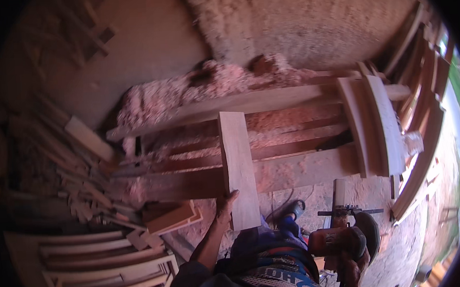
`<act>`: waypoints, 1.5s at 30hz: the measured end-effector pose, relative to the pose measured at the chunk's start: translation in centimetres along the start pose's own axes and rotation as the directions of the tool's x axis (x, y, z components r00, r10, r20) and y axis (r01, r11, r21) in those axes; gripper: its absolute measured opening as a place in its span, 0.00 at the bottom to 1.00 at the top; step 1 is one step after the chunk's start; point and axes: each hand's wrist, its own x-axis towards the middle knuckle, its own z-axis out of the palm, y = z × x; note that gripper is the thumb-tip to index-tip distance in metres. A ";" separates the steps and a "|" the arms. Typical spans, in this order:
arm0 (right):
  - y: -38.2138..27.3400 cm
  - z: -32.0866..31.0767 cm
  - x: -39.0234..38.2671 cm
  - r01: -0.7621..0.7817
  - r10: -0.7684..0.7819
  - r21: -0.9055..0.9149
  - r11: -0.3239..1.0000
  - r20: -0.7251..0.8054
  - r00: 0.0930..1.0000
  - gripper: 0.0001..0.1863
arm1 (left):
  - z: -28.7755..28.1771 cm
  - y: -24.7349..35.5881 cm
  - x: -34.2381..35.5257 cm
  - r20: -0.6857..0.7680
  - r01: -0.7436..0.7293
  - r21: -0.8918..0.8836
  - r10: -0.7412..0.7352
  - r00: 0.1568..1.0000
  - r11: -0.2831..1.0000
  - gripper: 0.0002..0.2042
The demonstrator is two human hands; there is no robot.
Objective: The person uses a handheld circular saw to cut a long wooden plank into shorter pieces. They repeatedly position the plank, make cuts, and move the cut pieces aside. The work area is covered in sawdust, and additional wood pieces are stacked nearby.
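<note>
My left hand (227,205) is closed around the lower left edge of a short, pale wooden board (238,166), which lies crosswise over a bench of long planks (305,165). At the lower right, my right hand (349,262) grips a dark handheld power tool (335,241), which looks like a saw with a metal base and crossbar; its blade cannot be made out. Two curved pale boards (381,126) rest across the bench's right end. Pinkish wood shavings (164,97) are heaped along the far side and scattered between and on the planks.
Stacked slatted wooden frames (106,277) stand at lower left, with loose offcuts (86,199) and small boards (166,218) above them. Long curved timbers (420,158) lean at the right. A wall (306,18) rises behind. A cord (279,209) runs over the floor near my sandalled foot (292,213).
</note>
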 end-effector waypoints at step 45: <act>-14.0 22.9 19.2 0.819 0.009 -0.207 0.535 0.971 0.240 0.30 | -3.3 3.9 6.0 -0.951 -0.109 0.189 0.210 0.227 0.976 0.49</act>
